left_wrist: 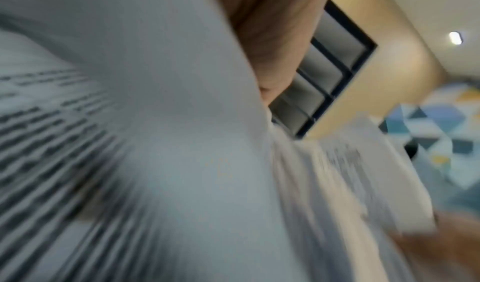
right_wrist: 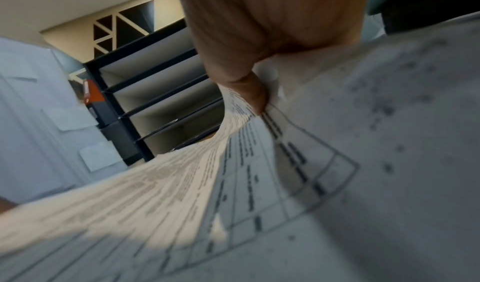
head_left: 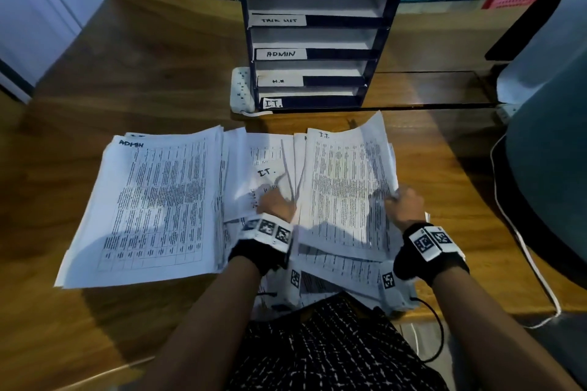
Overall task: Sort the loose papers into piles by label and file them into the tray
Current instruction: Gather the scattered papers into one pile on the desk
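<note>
With an ADMIN pile [head_left: 149,206] stacked on the counter [head_left: 133,79] and every slot of the tray [head_left: 313,51] apparently unfilled, sorting continues: the right hand [head_left: 403,205] pinches an I.T. sheet [head_left: 344,187], the left hand [head_left: 274,203] rests, grip indeterminate, on the loose papers [head_left: 260,168].

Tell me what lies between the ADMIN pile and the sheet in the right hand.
Head view: a sheet marked I.T., under the left hand, lies between the ADMIN pile and the right hand's sheet.
</note>
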Motion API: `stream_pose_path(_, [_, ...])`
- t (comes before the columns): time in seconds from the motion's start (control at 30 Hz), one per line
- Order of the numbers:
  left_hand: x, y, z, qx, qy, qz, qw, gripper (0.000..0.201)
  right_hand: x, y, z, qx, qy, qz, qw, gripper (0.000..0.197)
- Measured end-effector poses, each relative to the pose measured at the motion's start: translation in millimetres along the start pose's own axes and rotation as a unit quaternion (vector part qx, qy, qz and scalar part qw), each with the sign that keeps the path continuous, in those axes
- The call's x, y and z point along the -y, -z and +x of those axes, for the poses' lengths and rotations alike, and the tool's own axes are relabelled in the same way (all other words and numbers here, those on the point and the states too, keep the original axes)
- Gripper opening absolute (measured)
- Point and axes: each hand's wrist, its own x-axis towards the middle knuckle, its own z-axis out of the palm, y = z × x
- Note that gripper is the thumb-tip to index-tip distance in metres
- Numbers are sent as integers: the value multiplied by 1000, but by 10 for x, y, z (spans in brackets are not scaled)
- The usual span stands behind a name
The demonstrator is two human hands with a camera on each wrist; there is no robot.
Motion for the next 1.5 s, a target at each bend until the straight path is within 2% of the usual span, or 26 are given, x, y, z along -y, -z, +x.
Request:
stream_pose_path(0.1, [-72,570,-66,-48,-50,-81,994,14,-19,92,-46,-11,-3,22,1000,23])
stream_pose_path(0.17, [-112,1077,-123,-128,-71,-142,979,12,-48,131,-73,-20,-4,28,999,22])
stream_pose_path(0.2, [-161,1335,-213,-161,-94,-169,968,2,-27,146,-106,-18,-2,30,999,22])
stream_pose_path(0.27, [-288,1774,-458,-225,-124,-207,944,23,56,146,-165,-8,11,36,999,25])
stream_pose_path(0.33, [-394,2066,-669,-270,-160,-190,930,31,184,102,-204,-7,47,57,997,30])
stream_pose_path(0.4, [-474,2176,-778,-267,-169,-183,931,37,349,8,-239,-8,107,99,989,36])
stream_pose_path(0.43, [-511,2156,-791,-264,-170,-180,932,46,436,-29,-277,-3,127,124,984,42])
stream_pose_path(0.53, [-540,1928,-669,-249,-178,-225,925,64,744,-9,-485,17,205,146,968,93])
stream_pose_path(0.6, [-568,1760,-623,-214,-194,-298,910,63,1016,37,-671,68,298,146,941,107])
stream_pose_path(0.63, [-601,1694,-632,-196,-199,-329,902,61,1145,56,-757,83,334,132,930,105])
stream_pose_path(0.67, [-636,1638,-633,-174,-206,-360,893,57,1223,34,-763,84,350,130,924,94])
stream_pose_path(0.7, [-677,1591,-662,-144,-213,-395,882,52,1305,26,-769,67,365,138,918,72])
stream_pose_path(0.77, [-730,1547,-724,-66,-239,-472,846,46,1366,42,-677,-16,340,184,922,7])
stream_pose_path(0.8, [-725,1530,-717,-40,-246,-498,830,44,1338,58,-577,-56,300,219,927,12])
stream_pose_path(0.87, [-643,1463,-619,-23,-222,-482,847,41,1189,134,-417,-73,215,297,928,10])
stream_pose_path(0.93, [-492,1299,-411,-35,-163,-418,893,33,943,193,-263,-58,144,330,931,10])
stream_pose_path(1.0, [-269,1026,-174,-9,-74,-251,965,44,629,141,-86,-39,84,298,950,14])
stream_pose_path(1.03, [-147,868,-80,21,-26,-159,987,54,491,107,-11,-43,53,264,962,16])
stream_pose_path(1.07, [-29,719,-8,29,7,-95,995,60,355,66,56,-47,17,221,974,22])
stream_pose_path(1.17, [183,409,-71,13,59,-77,995,69,84,-73,128,3,-59,65,996,54])
stream_pose_path(1.23, [242,277,-144,-2,56,-42,998,77,53,-193,93,9,-51,22,998,63])
stream_pose_path(1.27, [252,224,-145,-5,51,-27,998,81,75,-244,60,2,-29,46,999,60])
stream_pose_path(1.33, [245,163,-140,-4,50,-19,999,87,187,-377,9,1,-6,164,986,56])
stream_pose_path(1.4, [255,149,-121,-4,62,-28,998,89,363,-514,-32,43,-13,233,972,57])
stream_pose_path(1.5, [297,171,-114,10,68,-36,997,86,581,-724,-21,161,-63,279,945,69])
